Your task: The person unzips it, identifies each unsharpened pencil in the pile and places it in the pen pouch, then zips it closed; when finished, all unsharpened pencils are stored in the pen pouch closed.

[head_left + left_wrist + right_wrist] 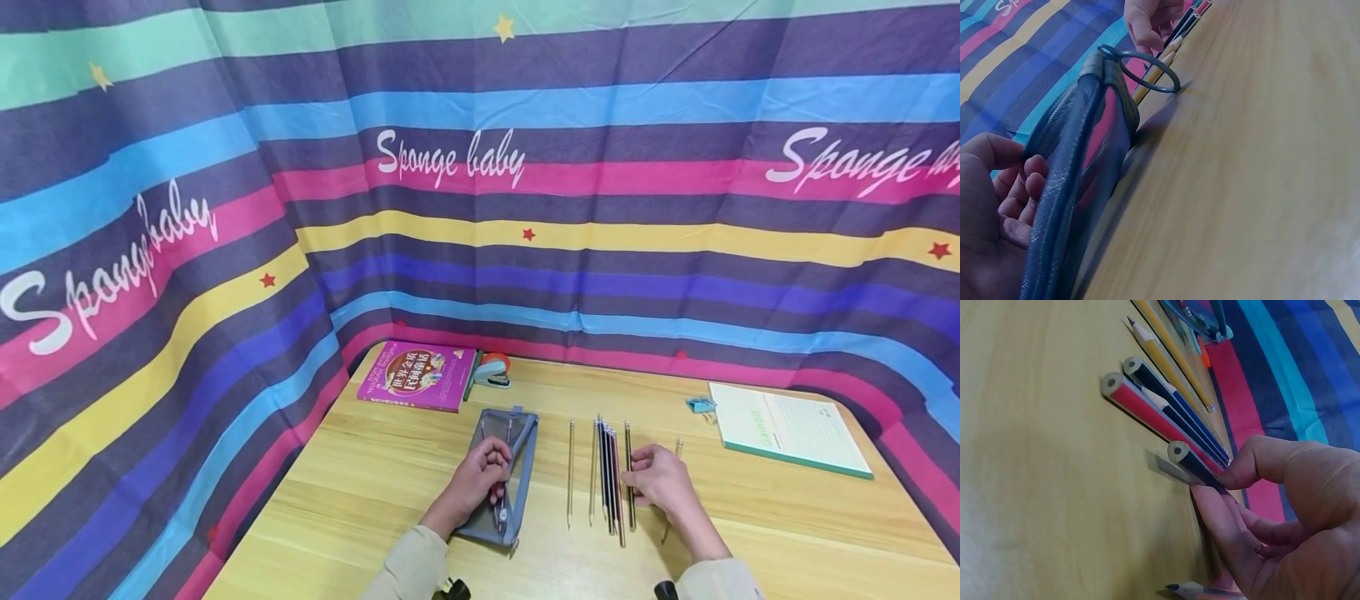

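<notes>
While the right hand (663, 483) pinches one dark pencil (630, 487) at the row of pencils (607, 479) mid-table, the left hand (480, 479) grips the grey mesh pencil case (517, 442) at nine o'clock of them; a pink book (420, 377) lies at eleven o'clock on the table (360, 500), a notepad (787, 427) at two.

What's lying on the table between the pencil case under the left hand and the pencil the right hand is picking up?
In the head view, between the pencil case and the held pencil: bare wood, one lone pencil, then a tight row of pencils.
</notes>
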A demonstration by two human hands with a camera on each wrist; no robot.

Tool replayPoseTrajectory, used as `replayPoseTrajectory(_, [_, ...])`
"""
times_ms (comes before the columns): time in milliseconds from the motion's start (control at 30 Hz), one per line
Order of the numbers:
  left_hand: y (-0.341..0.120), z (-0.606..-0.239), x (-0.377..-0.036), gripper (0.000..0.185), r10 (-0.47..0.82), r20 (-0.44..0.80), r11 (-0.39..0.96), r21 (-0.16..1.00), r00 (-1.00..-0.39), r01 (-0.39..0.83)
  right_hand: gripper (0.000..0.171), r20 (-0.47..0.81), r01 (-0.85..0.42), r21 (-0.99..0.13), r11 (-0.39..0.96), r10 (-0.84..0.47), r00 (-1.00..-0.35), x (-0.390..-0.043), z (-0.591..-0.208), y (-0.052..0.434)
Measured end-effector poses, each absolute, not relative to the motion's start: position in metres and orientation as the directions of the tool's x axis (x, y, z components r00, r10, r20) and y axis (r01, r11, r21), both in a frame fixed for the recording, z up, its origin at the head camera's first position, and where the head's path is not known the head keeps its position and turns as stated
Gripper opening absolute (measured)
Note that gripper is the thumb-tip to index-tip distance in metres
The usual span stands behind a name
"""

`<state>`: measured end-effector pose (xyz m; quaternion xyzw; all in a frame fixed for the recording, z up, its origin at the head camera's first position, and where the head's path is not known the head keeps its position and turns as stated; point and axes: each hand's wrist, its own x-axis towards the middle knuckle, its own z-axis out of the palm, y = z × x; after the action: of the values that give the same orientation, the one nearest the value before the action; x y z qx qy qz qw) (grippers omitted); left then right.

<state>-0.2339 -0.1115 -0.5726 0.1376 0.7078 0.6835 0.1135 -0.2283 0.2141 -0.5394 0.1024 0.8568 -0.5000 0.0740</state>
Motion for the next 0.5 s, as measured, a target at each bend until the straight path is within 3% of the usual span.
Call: replayPoseTrajectory(500, [-0.1124,-0.5749,-0.2344,0.025,0.348,0.017,0.038,0.999,-0.937,0.033,0.061,-0.206,0.241,-0.887,0.394,0.13,-0.97,-0.2277,-0.5366,0.2156])
